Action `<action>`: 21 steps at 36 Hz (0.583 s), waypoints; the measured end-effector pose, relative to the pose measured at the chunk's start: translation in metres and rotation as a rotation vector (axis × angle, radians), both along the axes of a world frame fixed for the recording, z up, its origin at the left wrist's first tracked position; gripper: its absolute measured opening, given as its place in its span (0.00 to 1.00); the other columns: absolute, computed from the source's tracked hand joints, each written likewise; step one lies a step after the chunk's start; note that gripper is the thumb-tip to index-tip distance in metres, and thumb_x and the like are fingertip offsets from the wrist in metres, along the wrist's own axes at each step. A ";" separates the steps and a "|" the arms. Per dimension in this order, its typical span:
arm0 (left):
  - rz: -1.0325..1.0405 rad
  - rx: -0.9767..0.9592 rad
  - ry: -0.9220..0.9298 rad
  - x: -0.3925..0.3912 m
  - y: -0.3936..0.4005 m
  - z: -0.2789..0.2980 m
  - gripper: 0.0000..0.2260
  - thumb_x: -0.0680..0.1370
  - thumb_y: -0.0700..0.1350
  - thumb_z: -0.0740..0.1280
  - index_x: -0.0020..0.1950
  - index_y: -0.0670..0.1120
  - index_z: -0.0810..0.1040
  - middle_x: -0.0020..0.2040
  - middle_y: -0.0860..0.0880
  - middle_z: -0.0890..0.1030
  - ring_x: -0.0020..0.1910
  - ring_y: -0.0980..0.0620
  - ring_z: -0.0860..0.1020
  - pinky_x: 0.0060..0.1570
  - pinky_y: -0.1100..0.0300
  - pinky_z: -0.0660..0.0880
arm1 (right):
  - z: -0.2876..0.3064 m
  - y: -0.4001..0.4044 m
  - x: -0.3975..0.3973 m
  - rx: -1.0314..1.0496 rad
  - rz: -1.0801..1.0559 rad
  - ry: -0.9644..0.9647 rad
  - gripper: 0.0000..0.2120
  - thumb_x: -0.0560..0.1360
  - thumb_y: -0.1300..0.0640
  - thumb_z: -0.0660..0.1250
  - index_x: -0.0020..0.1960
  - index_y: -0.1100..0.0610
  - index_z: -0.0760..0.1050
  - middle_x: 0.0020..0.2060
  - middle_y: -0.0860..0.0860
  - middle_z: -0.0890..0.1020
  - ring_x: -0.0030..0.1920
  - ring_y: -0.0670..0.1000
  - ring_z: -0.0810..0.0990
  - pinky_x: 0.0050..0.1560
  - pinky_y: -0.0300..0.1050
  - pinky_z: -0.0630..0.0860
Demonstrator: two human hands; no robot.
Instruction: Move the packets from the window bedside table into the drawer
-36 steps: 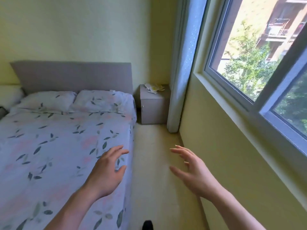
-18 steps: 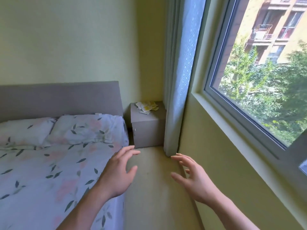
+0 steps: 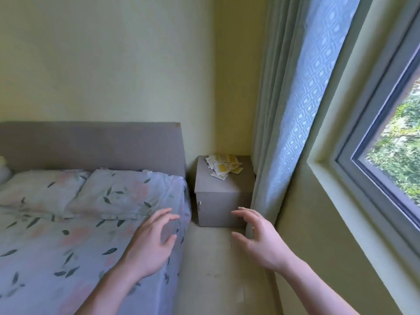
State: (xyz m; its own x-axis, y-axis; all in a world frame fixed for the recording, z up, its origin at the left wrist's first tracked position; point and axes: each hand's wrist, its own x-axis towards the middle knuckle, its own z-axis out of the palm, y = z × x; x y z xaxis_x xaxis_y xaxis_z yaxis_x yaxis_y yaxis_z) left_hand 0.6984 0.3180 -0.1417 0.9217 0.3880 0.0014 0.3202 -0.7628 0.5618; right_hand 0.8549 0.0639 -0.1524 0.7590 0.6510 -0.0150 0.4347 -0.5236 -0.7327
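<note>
A pile of several small white and yellow packets lies on top of the grey bedside table in the corner between bed and window curtain. The table's front is closed, with a small knob at its left edge. My left hand hovers over the bed's edge, fingers spread and relaxed, holding nothing. My right hand is raised in front of the table's lower right corner, fingers loosely spread and empty. Both hands are well short of the packets.
A bed with leaf-patterned sheets and two pillows fills the left, under a grey headboard. A blue-grey curtain hangs right of the table, beside the window. A narrow strip of beige floor runs between bed and wall.
The view has moved closer to the bedside table, which now looks larger. Both hands stay raised and empty, now nearer the table front.
</note>
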 end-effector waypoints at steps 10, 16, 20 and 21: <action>0.159 -0.072 0.057 0.096 0.108 -0.031 0.15 0.80 0.48 0.68 0.64 0.62 0.72 0.70 0.67 0.64 0.70 0.61 0.67 0.70 0.60 0.64 | -0.015 0.116 0.143 -0.040 0.134 0.038 0.24 0.75 0.47 0.71 0.70 0.41 0.72 0.71 0.37 0.69 0.70 0.38 0.69 0.72 0.42 0.68; 0.134 -0.087 0.071 0.189 0.184 -0.055 0.18 0.79 0.45 0.68 0.63 0.63 0.69 0.68 0.65 0.65 0.70 0.60 0.67 0.69 0.64 0.63 | -0.035 0.168 0.231 -0.075 0.056 0.086 0.24 0.74 0.48 0.72 0.69 0.40 0.73 0.70 0.37 0.69 0.69 0.40 0.71 0.72 0.44 0.69; 0.092 -0.075 0.063 0.269 0.226 -0.060 0.18 0.79 0.44 0.68 0.67 0.58 0.73 0.71 0.61 0.66 0.72 0.59 0.66 0.69 0.66 0.60 | -0.045 0.192 0.281 -0.058 -0.008 0.107 0.23 0.73 0.51 0.73 0.67 0.41 0.74 0.68 0.38 0.71 0.67 0.40 0.72 0.71 0.44 0.70; 0.073 -0.072 0.073 0.290 0.235 -0.063 0.18 0.78 0.44 0.68 0.67 0.56 0.74 0.71 0.59 0.67 0.72 0.58 0.67 0.69 0.66 0.60 | -0.048 0.197 0.293 -0.055 -0.027 0.115 0.24 0.73 0.51 0.73 0.67 0.42 0.74 0.67 0.37 0.72 0.67 0.40 0.72 0.70 0.44 0.70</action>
State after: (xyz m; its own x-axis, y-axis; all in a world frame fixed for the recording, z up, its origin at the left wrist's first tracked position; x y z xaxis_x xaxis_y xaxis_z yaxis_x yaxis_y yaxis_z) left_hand 0.9883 0.5534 -0.2046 0.8874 0.4510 -0.0950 0.4158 -0.6943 0.5874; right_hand 1.1484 0.2611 -0.2001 0.7675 0.6260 -0.1382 0.3345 -0.5751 -0.7466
